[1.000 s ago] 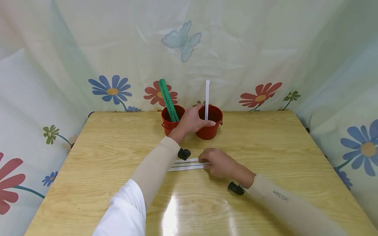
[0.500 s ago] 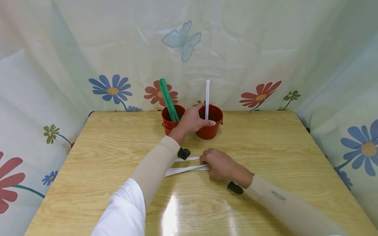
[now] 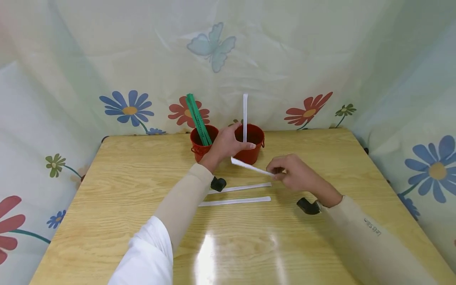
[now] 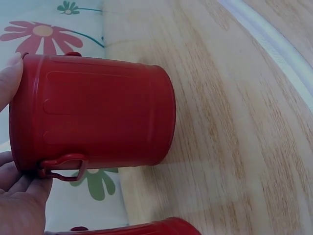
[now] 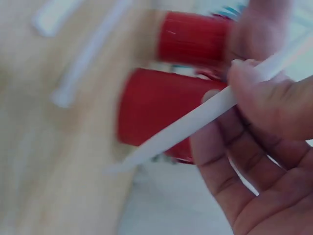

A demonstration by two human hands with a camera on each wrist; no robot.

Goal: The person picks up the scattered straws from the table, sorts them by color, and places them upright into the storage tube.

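Observation:
My left hand (image 3: 226, 145) grips the rim of the right-hand red bucket (image 3: 252, 156), thumb on one side and fingers on the other. The bucket's handle loop (image 4: 66, 166) shows beside the fingers in the left wrist view. One white paper-wrapped straw (image 3: 245, 113) stands upright in this bucket. Above the table, my right hand (image 3: 297, 174) pinches another white wrapped straw (image 5: 181, 127) between thumb and fingers, its free end pointing left towards the bucket. Two more white straws, a far one (image 3: 246, 187) and a near one (image 3: 238, 201), lie on the table, their left ends hidden behind the left arm.
A second red bucket (image 3: 200, 153) with several green wrapped straws (image 3: 198, 120) leaning in it stands just left of the gripped one. Both are near the back edge of the wooden table (image 3: 135, 190). A flower-printed curtain (image 3: 278, 59) hangs close behind.
My right hand has lifted one white straw off the table and moved up and right with it. Two straws are left lying apart. The left hand keeps its grip on the bucket.

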